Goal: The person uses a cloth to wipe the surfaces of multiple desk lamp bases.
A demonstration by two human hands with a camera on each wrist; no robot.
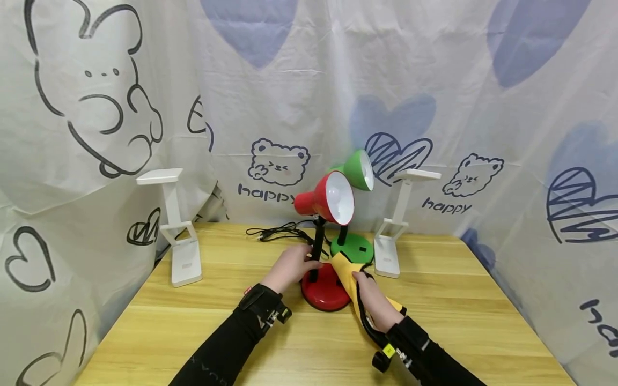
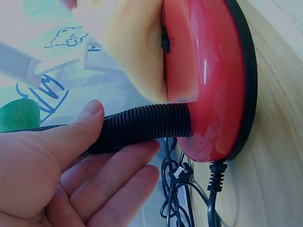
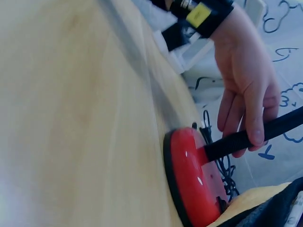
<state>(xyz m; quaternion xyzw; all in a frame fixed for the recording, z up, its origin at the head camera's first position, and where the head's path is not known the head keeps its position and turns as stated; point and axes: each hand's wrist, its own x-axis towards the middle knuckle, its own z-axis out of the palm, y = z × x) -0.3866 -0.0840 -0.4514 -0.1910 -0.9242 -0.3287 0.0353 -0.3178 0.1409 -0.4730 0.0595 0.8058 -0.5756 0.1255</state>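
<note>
A red desk lamp [image 1: 325,295] with a black ribbed gooseneck [image 2: 147,122] stands upright on the table, its shade tilted to the right. My left hand [image 1: 293,266] holds that neck just above the base, thumb on one side and fingers on the other. In my right hand [image 1: 374,301] is a yellow cloth [image 1: 346,273] with black edging and a dark side. It lies against the right part of the red base, which it partly covers. The right wrist view shows the left hand [image 3: 249,90] on the neck, and only a piece of the cloth [image 3: 255,201].
Behind the red lamp stands a green desk lamp [image 1: 354,249], close to it. White folding lamps stand at the left [image 1: 185,262] and right [image 1: 387,257]. Black cords [image 1: 285,230] lie coiled at the back of the wooden table [image 1: 232,268]. A printed curtain [image 1: 299,107] hangs behind.
</note>
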